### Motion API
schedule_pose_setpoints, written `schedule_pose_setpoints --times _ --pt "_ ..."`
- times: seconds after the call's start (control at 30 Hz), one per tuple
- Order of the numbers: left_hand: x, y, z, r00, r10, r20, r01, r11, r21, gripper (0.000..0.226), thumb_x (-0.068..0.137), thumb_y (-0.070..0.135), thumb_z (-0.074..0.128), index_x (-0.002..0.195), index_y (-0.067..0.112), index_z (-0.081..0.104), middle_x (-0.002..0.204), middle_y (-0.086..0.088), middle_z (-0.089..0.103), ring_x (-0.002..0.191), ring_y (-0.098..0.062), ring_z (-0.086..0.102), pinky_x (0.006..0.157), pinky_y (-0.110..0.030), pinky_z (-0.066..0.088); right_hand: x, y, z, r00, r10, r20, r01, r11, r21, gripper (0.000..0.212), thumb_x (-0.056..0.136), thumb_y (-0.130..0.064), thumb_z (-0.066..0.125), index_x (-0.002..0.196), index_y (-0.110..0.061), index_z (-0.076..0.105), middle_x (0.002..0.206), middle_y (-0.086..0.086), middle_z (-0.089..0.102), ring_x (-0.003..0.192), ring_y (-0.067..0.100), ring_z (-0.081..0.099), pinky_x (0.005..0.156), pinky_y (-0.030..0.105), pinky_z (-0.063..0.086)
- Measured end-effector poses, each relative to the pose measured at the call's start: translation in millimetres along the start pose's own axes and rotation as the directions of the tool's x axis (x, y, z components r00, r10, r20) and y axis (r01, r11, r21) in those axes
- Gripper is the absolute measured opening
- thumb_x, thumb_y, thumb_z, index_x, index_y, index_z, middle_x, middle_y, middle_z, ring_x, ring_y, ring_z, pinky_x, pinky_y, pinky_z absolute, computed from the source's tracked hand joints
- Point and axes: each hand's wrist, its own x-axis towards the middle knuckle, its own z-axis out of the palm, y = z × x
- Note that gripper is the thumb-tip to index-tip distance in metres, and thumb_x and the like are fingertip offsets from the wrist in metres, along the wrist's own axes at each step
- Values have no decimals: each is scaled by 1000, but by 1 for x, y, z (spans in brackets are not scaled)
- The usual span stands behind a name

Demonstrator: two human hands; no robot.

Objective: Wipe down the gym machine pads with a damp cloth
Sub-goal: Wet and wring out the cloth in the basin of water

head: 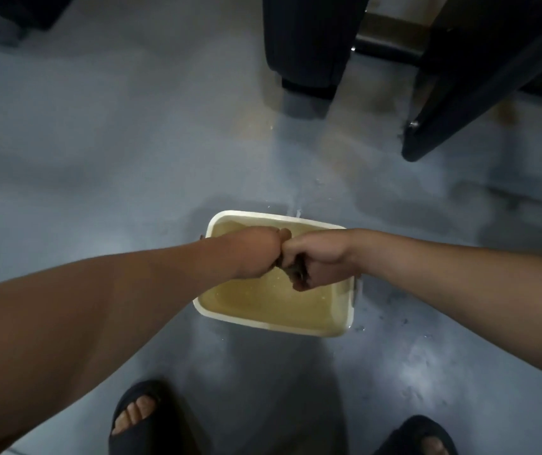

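A dark cloth [296, 272] is gripped by both hands, fist against fist. The left hand [256, 252] and the right hand [315, 264] are each curled tightly round one end. Only a short twisted part of it is seen between and under the fists, so its long axis is taken to run from hand to hand. The cloth is held directly above a white tub [273, 326] of yellowish water [263, 303], and wringing appears to be the step in hand.

A dark upholstered pad [309, 37] lies well ahead of the hands, beyond the tub and slightly to the right hand's side. That hand is judged the nearer. A black machine frame [460, 100] stands farther to the same side.

The tub is set on a grey-blue floor [131, 159], splashed with drops beside the tub. The room is dimly lit.
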Motion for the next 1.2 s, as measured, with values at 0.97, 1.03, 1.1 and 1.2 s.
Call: schedule_pose_setpoints --times 0.97,1.03,1.1,1.2 --pt "-10 -8 26 956 170 -238 -96 950 296 50 95 36 58 137 17 38 119 -7 58 79 -32 64 61 -39 49 -1 3 8 994 47 -94 -91 835 -542 31 91 -22 69 72 -20 45 61 -3 37 52 12 28 48 24 26" --pt "-11 -2 15 983 74 -167 -17 948 319 28 97 33 54 120 16 53 107 -6 63 80 -29 59 63 -36 44 0 3 14 991 26 -135 -102 796 -596 33 89 -22 72 74 -20 44 59 -3 37 50 13 28 47 25 26" --pt "-9 1 9 990 -7 -138 53 943 328 18 97 32 53 109 23 63 100 -1 67 82 -26 59 64 -33 42 5 4 21 960 -119 -252 -114 659 -743 30 88 -23 69 71 -18 45 59 -2 40 50 16 34 49 25 29" --pt "-6 -1 8 988 -122 -99 144 952 270 17 96 34 52 95 27 68 93 4 65 85 -25 62 65 -31 42 12 9 29 858 -446 -255 -122 304 -945 26 92 -30 58 67 -23 52 68 -3 54 69 23 56 61 29 45"
